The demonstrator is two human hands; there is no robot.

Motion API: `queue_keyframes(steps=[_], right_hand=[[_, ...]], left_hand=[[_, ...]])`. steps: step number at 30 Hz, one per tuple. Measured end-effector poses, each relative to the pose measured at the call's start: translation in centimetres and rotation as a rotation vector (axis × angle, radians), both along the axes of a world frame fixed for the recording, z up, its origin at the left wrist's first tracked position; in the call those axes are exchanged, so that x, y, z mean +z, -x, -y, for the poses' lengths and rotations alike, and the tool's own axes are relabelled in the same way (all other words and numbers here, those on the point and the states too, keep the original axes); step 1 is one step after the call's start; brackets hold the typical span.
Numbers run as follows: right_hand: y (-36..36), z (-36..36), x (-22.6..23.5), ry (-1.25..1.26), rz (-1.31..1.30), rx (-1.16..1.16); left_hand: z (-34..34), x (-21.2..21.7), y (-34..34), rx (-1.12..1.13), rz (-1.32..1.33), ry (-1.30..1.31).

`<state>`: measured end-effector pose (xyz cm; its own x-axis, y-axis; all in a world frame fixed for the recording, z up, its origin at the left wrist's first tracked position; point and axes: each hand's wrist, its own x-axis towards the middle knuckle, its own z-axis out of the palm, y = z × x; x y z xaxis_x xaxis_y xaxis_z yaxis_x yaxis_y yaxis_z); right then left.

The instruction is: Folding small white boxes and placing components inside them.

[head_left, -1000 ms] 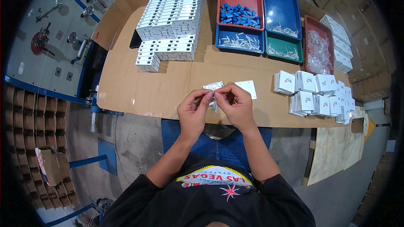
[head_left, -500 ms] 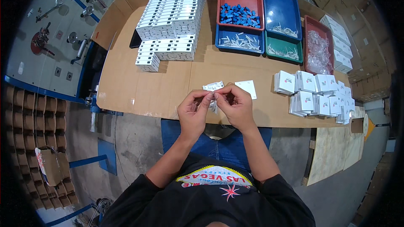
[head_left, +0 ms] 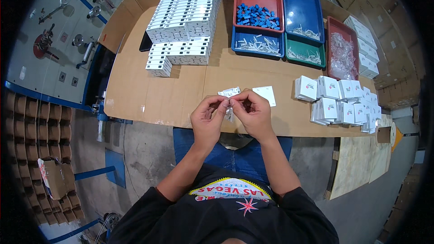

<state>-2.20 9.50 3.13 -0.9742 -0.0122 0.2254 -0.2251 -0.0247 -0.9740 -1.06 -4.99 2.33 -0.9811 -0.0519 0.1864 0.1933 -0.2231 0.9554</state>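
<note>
Pinching together over the near edge of the cardboard-covered counter [head_left: 158,95], the left hand [head_left: 207,118] and the right hand [head_left: 253,113] meet fingertip to fingertip on a small clear plastic piece [head_left: 229,110], each closed narrowly on it; the piece is too small to tell more. Just beyond the hands lie a small white printed card [head_left: 229,92] and a flat white square card [head_left: 265,95]. Far left on the counter stands a long stack of white rectangular boxes [head_left: 185,18]. Far and to the right sit a red plastic tray of blue parts [head_left: 257,0], two blue trays [head_left: 302,11], a green tray [head_left: 305,54] and another red tray of clear bags [head_left: 341,52]. A cluster of small white cartons [head_left: 337,101] crowds the right edge, near the right hand but apart from it.
</note>
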Motion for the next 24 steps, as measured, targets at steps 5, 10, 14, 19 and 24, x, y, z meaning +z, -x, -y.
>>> queue_keyframes(steps=[5, 10, 14, 19, 24], right_hand=[[-0.1, 0.1, 0.2, -0.008, -0.005, 0.003], [-0.1, 0.2, 0.6, -0.039, -0.019, 0.022], [0.0, 0.5, 0.4, -0.047, -0.04, -0.01], [0.3, 0.0, -0.5, 0.032, -0.014, 0.004], [0.3, 0.2, -0.7, 0.051, -0.01, 0.003]], left_hand=[[-0.1, -0.1, 0.0, 0.004, -0.018, -0.006], [-0.3, 0.0, -0.2, 0.029, -0.036, 0.009], [-0.3, -0.2, -0.1, 0.038, -0.044, -0.023], [-0.2, 0.2, -0.1, 0.057, -0.021, -0.007], [-0.1, 0.0, 0.1, 0.035, 0.05, -0.007]])
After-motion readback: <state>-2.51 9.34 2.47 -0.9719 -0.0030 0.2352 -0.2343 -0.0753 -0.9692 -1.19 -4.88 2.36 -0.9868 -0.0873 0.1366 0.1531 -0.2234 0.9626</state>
